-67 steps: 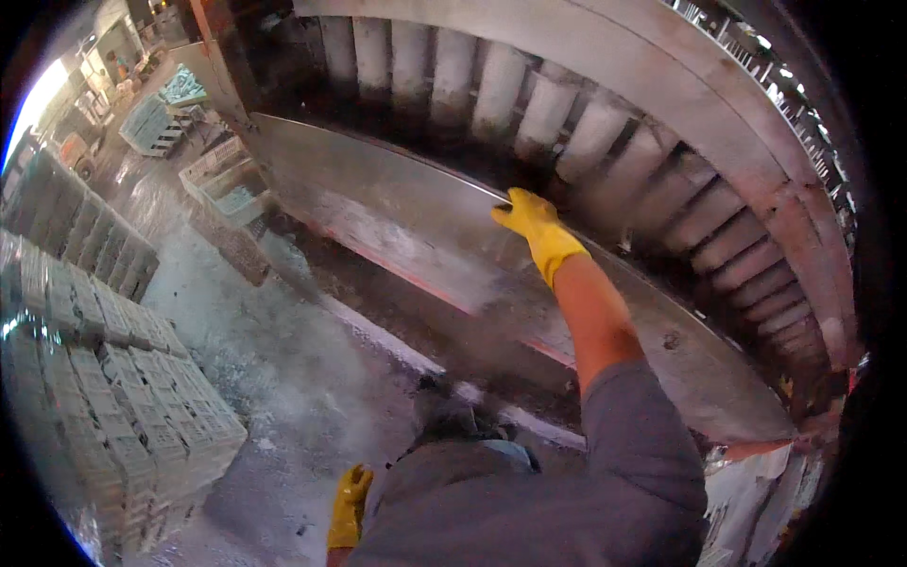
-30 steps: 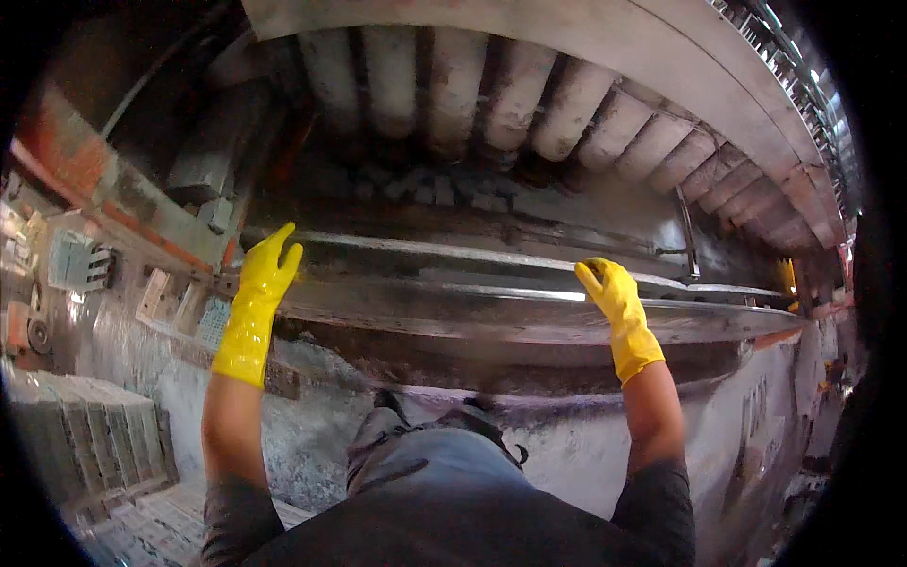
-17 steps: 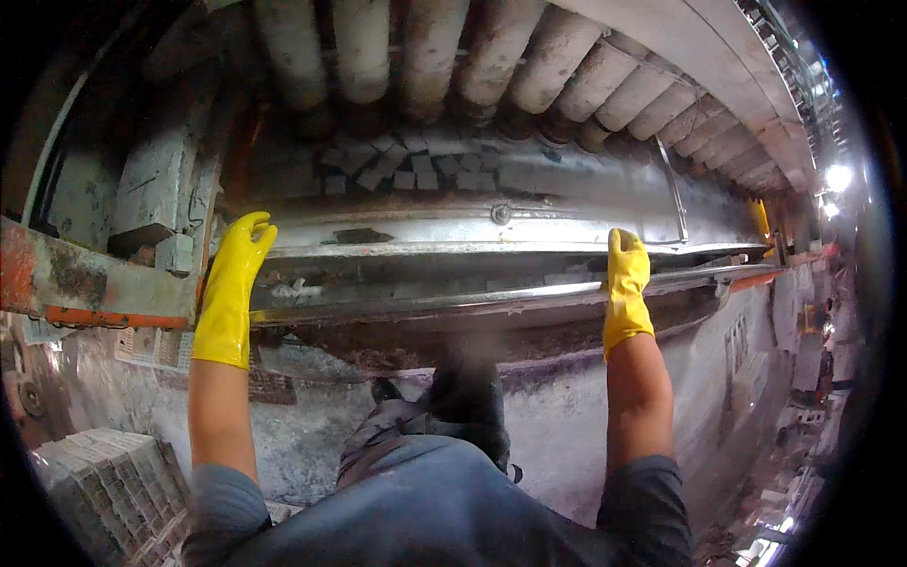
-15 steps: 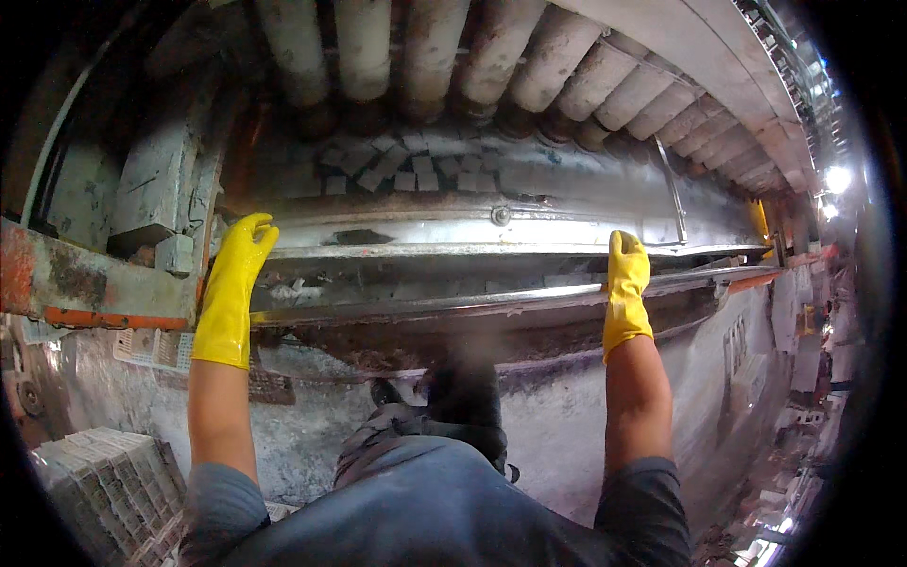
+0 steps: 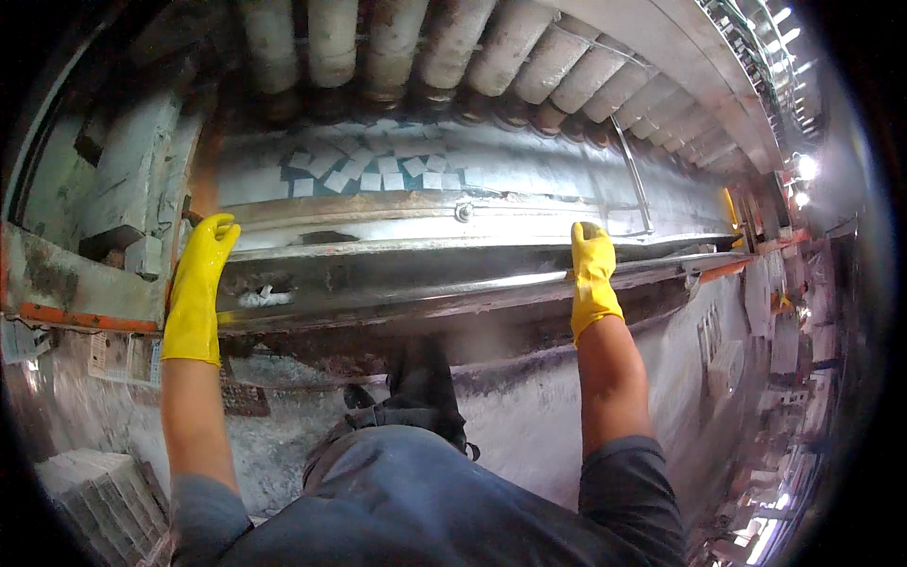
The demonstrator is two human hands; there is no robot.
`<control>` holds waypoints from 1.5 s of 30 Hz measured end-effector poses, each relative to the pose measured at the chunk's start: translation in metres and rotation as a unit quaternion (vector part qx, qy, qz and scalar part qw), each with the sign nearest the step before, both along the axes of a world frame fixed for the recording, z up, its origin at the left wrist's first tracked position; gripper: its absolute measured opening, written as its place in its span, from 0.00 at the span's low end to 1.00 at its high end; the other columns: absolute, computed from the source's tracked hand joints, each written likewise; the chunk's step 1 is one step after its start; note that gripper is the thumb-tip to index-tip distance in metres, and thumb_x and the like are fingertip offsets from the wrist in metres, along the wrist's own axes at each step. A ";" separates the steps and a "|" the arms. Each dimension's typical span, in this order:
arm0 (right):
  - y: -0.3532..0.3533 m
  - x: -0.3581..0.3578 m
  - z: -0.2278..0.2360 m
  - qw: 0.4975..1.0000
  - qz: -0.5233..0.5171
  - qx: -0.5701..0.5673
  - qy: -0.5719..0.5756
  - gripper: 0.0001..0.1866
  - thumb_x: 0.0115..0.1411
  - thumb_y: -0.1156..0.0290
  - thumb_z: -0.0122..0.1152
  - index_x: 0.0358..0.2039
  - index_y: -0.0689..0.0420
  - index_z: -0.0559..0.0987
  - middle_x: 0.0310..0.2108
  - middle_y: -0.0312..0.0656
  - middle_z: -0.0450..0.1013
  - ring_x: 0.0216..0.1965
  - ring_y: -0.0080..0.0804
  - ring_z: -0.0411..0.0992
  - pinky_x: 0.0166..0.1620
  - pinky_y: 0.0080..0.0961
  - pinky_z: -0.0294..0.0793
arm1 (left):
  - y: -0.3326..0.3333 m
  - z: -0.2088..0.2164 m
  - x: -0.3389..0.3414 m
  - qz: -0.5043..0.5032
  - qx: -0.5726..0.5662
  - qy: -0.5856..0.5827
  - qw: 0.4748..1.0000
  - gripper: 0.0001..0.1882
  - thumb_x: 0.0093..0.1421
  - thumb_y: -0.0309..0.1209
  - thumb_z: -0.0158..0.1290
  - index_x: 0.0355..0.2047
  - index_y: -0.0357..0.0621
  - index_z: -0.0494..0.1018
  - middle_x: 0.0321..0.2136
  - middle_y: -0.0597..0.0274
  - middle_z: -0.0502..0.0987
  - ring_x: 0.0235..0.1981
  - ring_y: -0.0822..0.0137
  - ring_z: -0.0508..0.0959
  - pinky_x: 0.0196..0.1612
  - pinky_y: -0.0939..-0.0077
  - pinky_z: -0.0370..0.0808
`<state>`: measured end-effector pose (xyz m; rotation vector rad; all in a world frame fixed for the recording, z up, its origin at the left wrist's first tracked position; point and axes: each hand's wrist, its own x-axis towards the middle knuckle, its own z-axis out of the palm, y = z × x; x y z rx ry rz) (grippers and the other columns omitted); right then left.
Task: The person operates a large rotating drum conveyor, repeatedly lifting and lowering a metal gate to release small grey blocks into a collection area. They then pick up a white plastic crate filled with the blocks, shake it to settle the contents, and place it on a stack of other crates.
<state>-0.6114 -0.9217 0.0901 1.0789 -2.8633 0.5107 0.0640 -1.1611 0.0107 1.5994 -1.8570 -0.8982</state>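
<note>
The long metal plate (image 5: 472,269) runs across in front of the person at about chest height, wet-looking and shiny along its near edge, lying crosswise on the machine bed; both hands are set on it well apart, which looks like the way to keep so long a piece level and square rather than letting one end swing. The left hand (image 5: 198,283), in a yellow rubber glove, lies flat at the plate's left end with the fingers stretched out and together, pressing on top rather than curled round anything; the right hand (image 5: 592,274), gloved the same, rests on the near edge farther along, fingers straight and pointing away, the thumb side toward the lip; whether any fingertip hooks under the edge I cannot tell. The gloves are probably there because of the grime and damp on the metal. Just beyond the plate lies a curved steel trough (image 5: 453,180) with small pale square tiles (image 5: 378,170) scattered on it; above that a row of thick dusty rollers (image 5: 444,47) fans out. To the left stands a worn grey machine frame (image 5: 94,217) with an orange rail; low left, a stack of grey blocks (image 5: 94,491); the person's dark shoe (image 5: 420,378) stands on the dusty floor beneath.
</note>
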 end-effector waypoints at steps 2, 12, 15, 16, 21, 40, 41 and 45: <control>0.002 -0.012 -0.010 1.000 0.010 -0.007 0.005 0.27 0.68 0.43 0.57 0.52 0.50 0.86 0.51 0.45 0.83 0.53 0.47 0.80 0.56 0.39 0.77 | -0.004 -0.008 0.005 0.009 -0.002 0.015 1.000 0.22 0.65 0.37 0.64 0.56 0.39 0.78 0.46 0.48 0.86 0.49 0.55 0.85 0.54 0.64 0.78; 0.003 -0.019 -0.017 0.998 -0.003 -0.002 -0.059 0.24 0.68 0.47 0.61 0.51 0.53 0.86 0.46 0.47 0.85 0.48 0.46 0.83 0.52 0.38 0.79 | -0.001 0.000 -0.002 0.018 -0.010 -0.046 0.999 0.23 0.64 0.42 0.65 0.54 0.41 0.79 0.46 0.48 0.86 0.49 0.55 0.85 0.52 0.62 0.79; -0.003 0.001 0.001 0.992 -0.036 0.013 -0.117 0.25 0.68 0.47 0.60 0.51 0.53 0.85 0.47 0.47 0.84 0.48 0.46 0.83 0.52 0.38 0.79 | 0.000 -0.003 0.003 0.015 -0.004 -0.028 0.999 0.24 0.64 0.42 0.65 0.55 0.41 0.79 0.46 0.48 0.86 0.49 0.55 0.85 0.52 0.62 0.79; -0.005 0.007 0.005 0.990 -0.047 0.020 -0.130 0.25 0.68 0.47 0.60 0.52 0.53 0.85 0.47 0.47 0.84 0.48 0.46 0.83 0.52 0.38 0.79 | 0.001 0.000 0.001 0.025 0.000 -0.029 0.999 0.22 0.63 0.37 0.66 0.53 0.38 0.80 0.45 0.53 0.86 0.47 0.59 0.85 0.53 0.66 0.79; 0.001 -0.014 -0.009 0.998 -0.017 0.026 -0.057 0.24 0.68 0.47 0.59 0.52 0.53 0.85 0.45 0.48 0.85 0.45 0.47 0.84 0.49 0.38 0.80 | -0.004 -0.005 0.000 0.016 0.002 -0.046 0.999 0.24 0.63 0.42 0.66 0.54 0.41 0.80 0.46 0.48 0.86 0.48 0.54 0.85 0.51 0.62 0.79; -0.008 0.014 0.011 0.994 -0.023 -0.011 -0.110 0.25 0.69 0.48 0.59 0.53 0.54 0.85 0.50 0.44 0.84 0.37 0.42 0.85 0.32 0.35 0.86 | -0.001 0.006 0.001 0.035 0.015 -0.064 0.997 0.24 0.62 0.43 0.66 0.52 0.40 0.81 0.45 0.48 0.86 0.47 0.53 0.86 0.52 0.61 0.80; -0.009 0.014 0.010 0.996 -0.010 -0.011 -0.092 0.25 0.69 0.48 0.59 0.53 0.54 0.85 0.49 0.44 0.84 0.38 0.42 0.85 0.32 0.35 0.86 | 0.000 0.006 0.002 0.035 0.018 -0.061 0.997 0.24 0.62 0.42 0.66 0.53 0.40 0.80 0.45 0.49 0.86 0.47 0.54 0.85 0.52 0.62 0.80; -0.001 -0.003 -0.002 0.999 0.021 -0.017 -0.044 0.24 0.69 0.48 0.60 0.52 0.55 0.85 0.48 0.44 0.85 0.39 0.42 0.85 0.34 0.36 0.86 | 0.003 0.017 -0.007 0.027 0.029 -0.059 0.997 0.24 0.63 0.39 0.66 0.55 0.39 0.79 0.46 0.49 0.86 0.47 0.56 0.85 0.51 0.63 0.80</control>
